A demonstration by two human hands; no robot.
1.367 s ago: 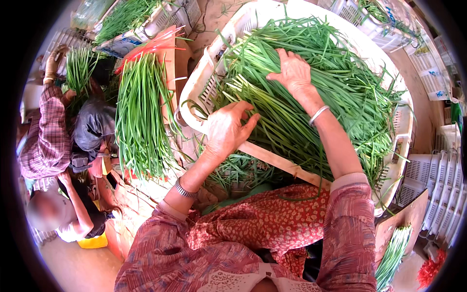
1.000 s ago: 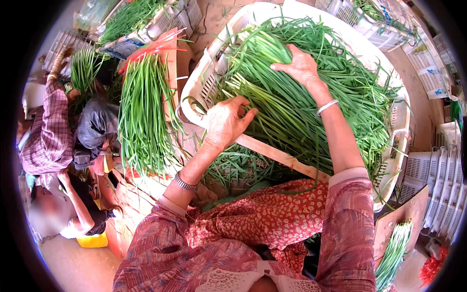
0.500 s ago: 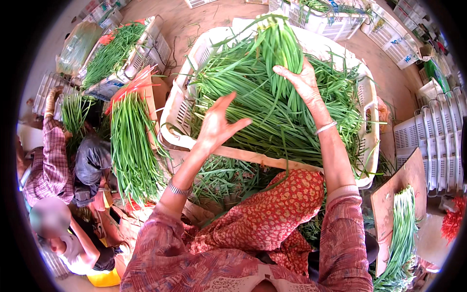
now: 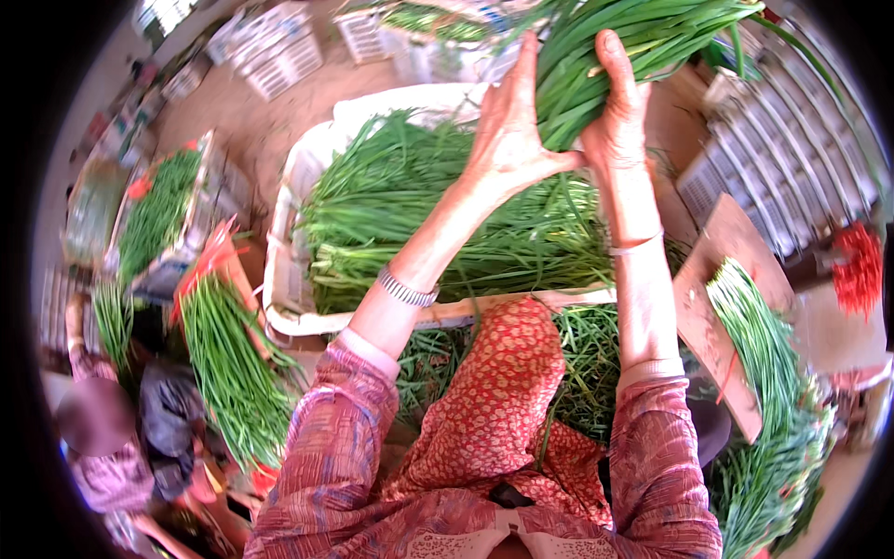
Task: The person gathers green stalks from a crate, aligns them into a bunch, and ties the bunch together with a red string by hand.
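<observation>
A thick bunch of garlic chives (image 4: 596,70) is lifted over the far right part of a white plastic crate (image 4: 279,270). My left hand (image 4: 512,140) is closed round its near left side, thumb pointing right. On the other side my right hand (image 4: 619,130) grips it, thumb raised along the leaves. Both hands meet near the lower end of the bunch. Below them, loose chives (image 4: 400,200) fill the crate, lying mostly sideways.
Left of the crate leans a pile of chives (image 4: 233,363) with red ties (image 4: 207,270). On my right, more chives (image 4: 754,326) lie against a brown board (image 4: 712,298). Stacked white crates (image 4: 773,140) and red ties (image 4: 855,270) stand farther right. A person (image 4: 107,466) works at lower left.
The bunch has risen from the crate and moved right, now tipped sideways. My left hand, open and apart before, has joined my right on it. The view has swung right.
</observation>
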